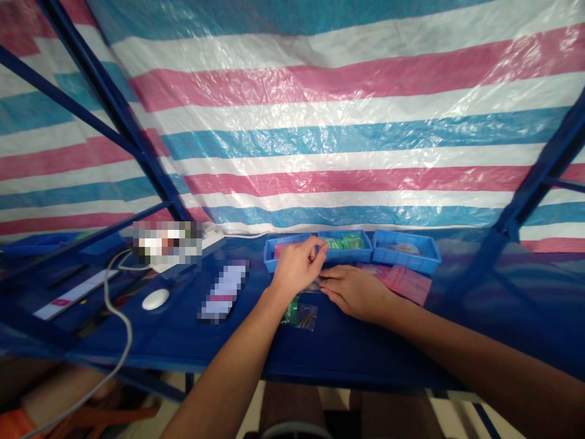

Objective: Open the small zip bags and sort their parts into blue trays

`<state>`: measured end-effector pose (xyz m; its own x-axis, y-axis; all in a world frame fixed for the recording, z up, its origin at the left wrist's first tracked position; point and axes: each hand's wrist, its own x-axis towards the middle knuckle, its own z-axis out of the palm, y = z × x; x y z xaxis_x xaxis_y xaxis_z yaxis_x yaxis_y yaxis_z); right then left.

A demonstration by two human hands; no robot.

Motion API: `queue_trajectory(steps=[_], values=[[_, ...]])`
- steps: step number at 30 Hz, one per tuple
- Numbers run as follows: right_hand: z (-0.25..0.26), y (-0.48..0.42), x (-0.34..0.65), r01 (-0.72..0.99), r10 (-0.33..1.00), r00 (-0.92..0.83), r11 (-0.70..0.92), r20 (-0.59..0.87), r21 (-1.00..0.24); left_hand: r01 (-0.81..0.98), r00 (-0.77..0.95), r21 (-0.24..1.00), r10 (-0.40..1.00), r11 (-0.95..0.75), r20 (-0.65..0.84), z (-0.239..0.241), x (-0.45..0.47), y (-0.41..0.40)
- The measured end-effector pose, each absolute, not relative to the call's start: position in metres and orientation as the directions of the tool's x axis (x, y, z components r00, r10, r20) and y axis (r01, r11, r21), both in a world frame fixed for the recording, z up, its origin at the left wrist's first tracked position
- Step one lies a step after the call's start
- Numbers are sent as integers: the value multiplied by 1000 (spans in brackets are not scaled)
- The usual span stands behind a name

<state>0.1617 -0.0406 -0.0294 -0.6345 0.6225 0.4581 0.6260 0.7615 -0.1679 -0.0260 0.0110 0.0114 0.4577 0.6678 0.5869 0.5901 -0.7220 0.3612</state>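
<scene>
Since the clear bag (314, 285) lies partly hidden between the left hand (297, 266) and right hand (354, 292) on the table (342, 350), a careless tug could slide it into the small bags (308, 317) nearby. Left fingers (315, 242) curl inward, right fingers (333, 274) bend loosely; whether either pinches it, I cannot tell.

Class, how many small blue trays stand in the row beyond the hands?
3: the left tray, partly hidden behind the left hand; the middle tray, holding green packets; and the right tray, at the row's other end.
</scene>
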Motion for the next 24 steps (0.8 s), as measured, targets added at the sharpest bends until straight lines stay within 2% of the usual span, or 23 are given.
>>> queue_trajectory(steps=[3,5,7,9,11,13,15,19,24], values=[[-30,-38,164,605,612,-632,773,476,-190,586,469,361,667,-725,578,10,-25,10],[-27,-37,170,601,632,-559,755,537,-262,562,468,378,660,-736,588,10,-23,9],[-24,-36,177,579,685,-407,705,605,-409,517,450,412,648,-750,615,12,-20,7],[-22,-33,185,498,761,-209,623,615,-603,456,432,467,647,-758,628,13,-17,5],[-22,-30,192,343,831,-71,540,552,-769,373,450,553,666,-745,595,12,-14,4],[-24,-25,197,180,878,-15,474,479,-862,279,480,656,693,-701,538,7,-10,5],[-24,-22,199,78,896,24,440,443,-895,225,486,732,725,-643,487,1,-8,8],[-21,-20,199,-11,906,91,416,414,-909,185,472,803,768,-567,433,-8,-7,15],[-21,-20,197,-67,929,5,369,370,-927,126,410,825,787,-550,461,-6,-5,15]])
